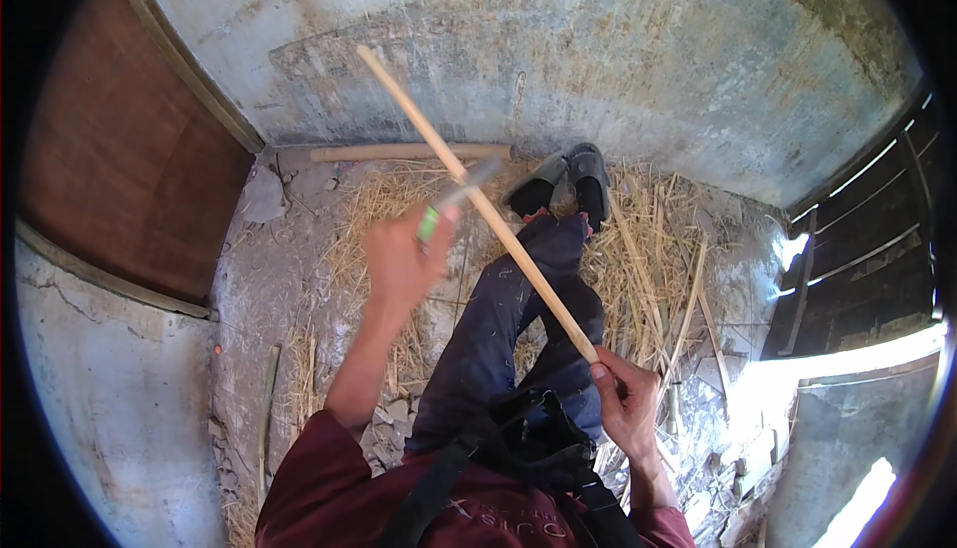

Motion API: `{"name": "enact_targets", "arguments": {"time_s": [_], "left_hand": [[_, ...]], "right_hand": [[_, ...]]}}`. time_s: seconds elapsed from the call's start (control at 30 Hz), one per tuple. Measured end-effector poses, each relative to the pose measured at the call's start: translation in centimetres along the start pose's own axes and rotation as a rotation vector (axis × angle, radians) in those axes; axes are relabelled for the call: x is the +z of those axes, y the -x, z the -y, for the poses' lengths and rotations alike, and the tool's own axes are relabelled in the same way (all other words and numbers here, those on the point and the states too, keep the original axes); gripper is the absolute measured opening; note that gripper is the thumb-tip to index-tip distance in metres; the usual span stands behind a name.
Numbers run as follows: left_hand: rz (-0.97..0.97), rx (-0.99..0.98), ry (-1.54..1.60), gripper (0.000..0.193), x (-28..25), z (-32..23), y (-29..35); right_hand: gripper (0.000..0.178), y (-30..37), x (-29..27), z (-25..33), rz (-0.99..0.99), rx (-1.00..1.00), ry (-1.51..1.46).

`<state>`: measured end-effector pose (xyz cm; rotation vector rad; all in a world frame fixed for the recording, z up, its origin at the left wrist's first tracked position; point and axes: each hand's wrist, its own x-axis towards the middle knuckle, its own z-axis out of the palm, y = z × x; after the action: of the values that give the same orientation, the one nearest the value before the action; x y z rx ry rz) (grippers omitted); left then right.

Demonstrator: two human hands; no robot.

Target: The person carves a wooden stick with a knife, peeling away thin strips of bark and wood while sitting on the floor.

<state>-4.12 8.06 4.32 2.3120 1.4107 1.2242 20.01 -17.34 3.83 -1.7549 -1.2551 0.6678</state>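
Observation:
A long pale wooden strip, likely split bamboo, slants from the upper left down to the right, above my legs. Its lower end is pinched by my right hand, thumb along the top. My left hand is closed around the green handle of a knife. The knife's grey blade, smeared by motion, crosses the strip at about its middle; whether it touches cannot be made out.
My outstretched legs end in dark shoes near a stained wall. Pale shavings and thin strips litter the floor. A round pole lies along the wall's foot. A brown door panel stands left, dark slats right.

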Motion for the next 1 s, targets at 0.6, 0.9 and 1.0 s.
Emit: {"name": "enact_targets", "arguments": {"time_s": [0.6, 0.9, 1.0], "left_hand": [[0.173, -0.303, 1.002, 0.031, 2.6, -0.9, 5.9], [0.245, -0.388, 1.196, 0.028, 3.2, -5.1, 4.2], [0.199, -0.347, 1.163, 0.028, 3.3, -5.9, 3.7]], "right_hand": [[0.019, -1.3, 1.0, -1.5, 0.094, 0.092, -0.246], [0.022, -3.6, 1.9, -4.9, 0.249, -0.003, -0.285], [0.025, -4.2, 1.4, -4.2, 0.282, 0.022, -0.252]]}}
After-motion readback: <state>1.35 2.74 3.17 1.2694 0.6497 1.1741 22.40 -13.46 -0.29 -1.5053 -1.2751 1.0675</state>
